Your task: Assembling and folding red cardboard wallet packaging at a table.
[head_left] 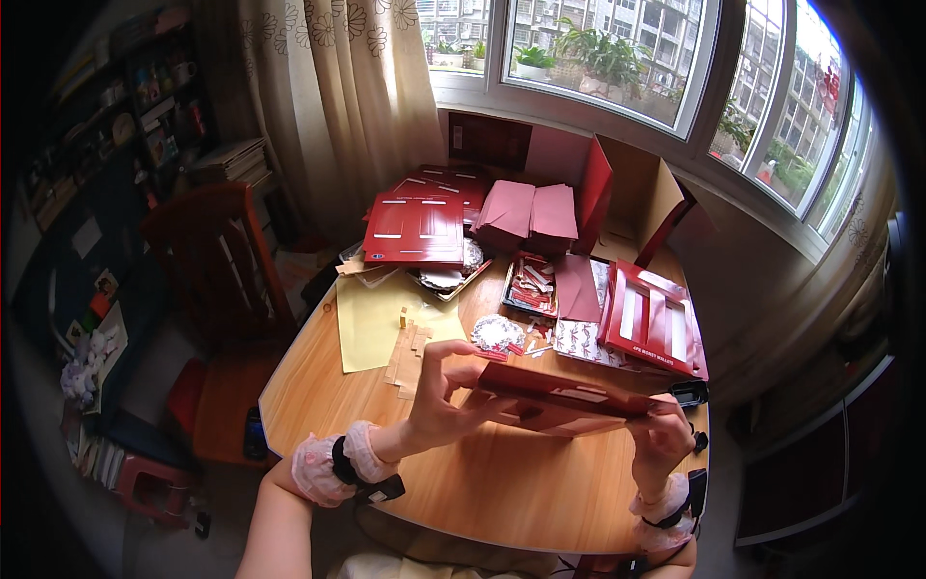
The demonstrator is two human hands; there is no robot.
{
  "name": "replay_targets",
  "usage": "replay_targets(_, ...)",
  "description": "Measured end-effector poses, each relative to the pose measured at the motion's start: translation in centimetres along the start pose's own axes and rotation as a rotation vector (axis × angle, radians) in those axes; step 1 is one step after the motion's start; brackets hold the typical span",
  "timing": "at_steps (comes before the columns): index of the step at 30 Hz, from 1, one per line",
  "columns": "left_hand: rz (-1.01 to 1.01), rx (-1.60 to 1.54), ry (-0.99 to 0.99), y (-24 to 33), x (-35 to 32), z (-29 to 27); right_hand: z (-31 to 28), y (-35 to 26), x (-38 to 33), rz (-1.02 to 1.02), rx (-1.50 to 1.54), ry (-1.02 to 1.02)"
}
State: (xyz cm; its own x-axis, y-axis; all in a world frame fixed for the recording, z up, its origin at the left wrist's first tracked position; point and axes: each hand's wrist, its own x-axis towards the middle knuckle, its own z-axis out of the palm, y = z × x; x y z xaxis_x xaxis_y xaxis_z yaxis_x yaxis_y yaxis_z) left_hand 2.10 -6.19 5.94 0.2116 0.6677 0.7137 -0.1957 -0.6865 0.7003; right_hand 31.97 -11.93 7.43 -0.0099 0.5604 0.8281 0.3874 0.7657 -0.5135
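Observation:
A flat red cardboard piece (pixel 569 400), folded like a shallow box or sleeve, is held up above the near part of the wooden table (pixel 569 492). My left hand (pixel 446 398) grips its left end, thumb below and fingers bent over the top. At the opposite end, my right hand (pixel 662 434) pinches the edge with curled fingers. Just beyond the cardboard lie a patterned round piece (pixel 497 331) and small red and white scraps. Tan paper strips (pixel 409 355) rest near my left hand, partly on a yellow sheet (pixel 362 333) that carries a small yellow block (pixel 403 317).
Red flat packs (pixel 415 227) are piled at the back left, beside stacks of pink paper (pixel 531 210). A tray (pixel 504 289) holds small red and white pieces. An open cardboard box (pixel 637 198) stands behind. Another red pack (pixel 656 323) lies right; a chair (pixel 217 270) stands left.

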Motion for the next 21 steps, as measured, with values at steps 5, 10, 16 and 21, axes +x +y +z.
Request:
replay_targets(5, 0.227, 0.171, 0.068, -2.5, -0.3, -1.2, 0.6, 0.5, 0.5, 0.158, 0.152, 0.036)
replay_targets(10, 0.133, 0.270, 0.058, -2.0, 1.1, -1.9, 0.7, 1.2, 2.1, 0.148, 0.123, -0.028)
replay_targets(16, 0.106, 0.289, -0.027, -1.6, 2.2, -2.5, 1.0, 1.5, 2.7, 0.164, 0.090, -0.036)
replay_targets(21, 0.180, 0.312, -0.129, -0.6, 3.7, -2.2, 1.0, 1.4, 3.1, 0.131, 0.064, -0.065)
